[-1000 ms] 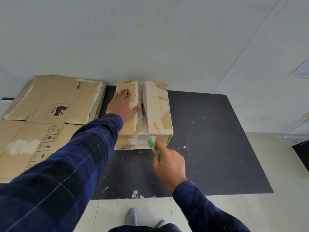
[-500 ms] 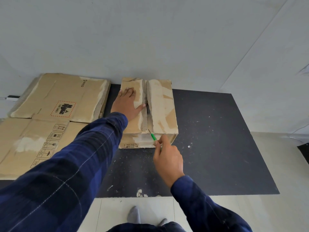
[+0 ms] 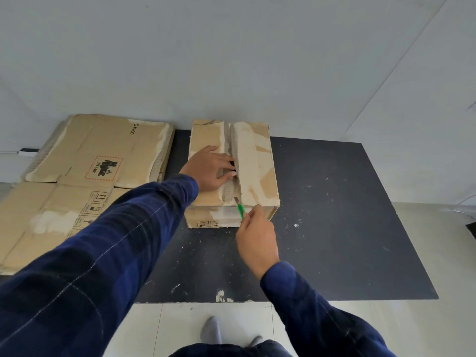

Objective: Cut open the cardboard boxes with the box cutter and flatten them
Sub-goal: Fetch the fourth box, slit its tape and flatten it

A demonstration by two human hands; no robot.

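**Cutter at near end of seam; box standing, not flattened**

1. Nearest: two grey-socked feet [image 3: 211, 329] on the pale tiled floor [image 3: 386, 328], just short of the near edge of a black mat [image 3: 334, 228]. That edge is chipped white in one spot.
2. The cardboard box [image 3: 255, 163] stands on the far left part of the mat. The mat runs on well to the right of the box and carries only white specks. A band of mat also lies between the box and the feet.
3. The right hand [image 3: 257, 237], in front of the box, pinches the green box cutter [image 3: 241, 212]. The blade tip sits at the near end of the box's top seam. The grip itself is hidden behind the back of the hand.
4. The left hand [image 3: 208, 168] lies palm down on the box's left top flap. Its fingers are stretched out, clasp nothing, and reach the seam gap at their tips.
5. Flattened cardboard [image 3: 98, 150] lies left of the box, separated from it by a narrow strip of mat. The left sleeve [image 3: 103, 253] covers part of its nearer sheets.
6. A dark corner [image 3: 472, 229], well right of the box, is cut off by the frame edge and cannot be identified.
7. The box's far end reaches the foot of the wall [image 3: 231, 60]. Whether they touch cannot be told.
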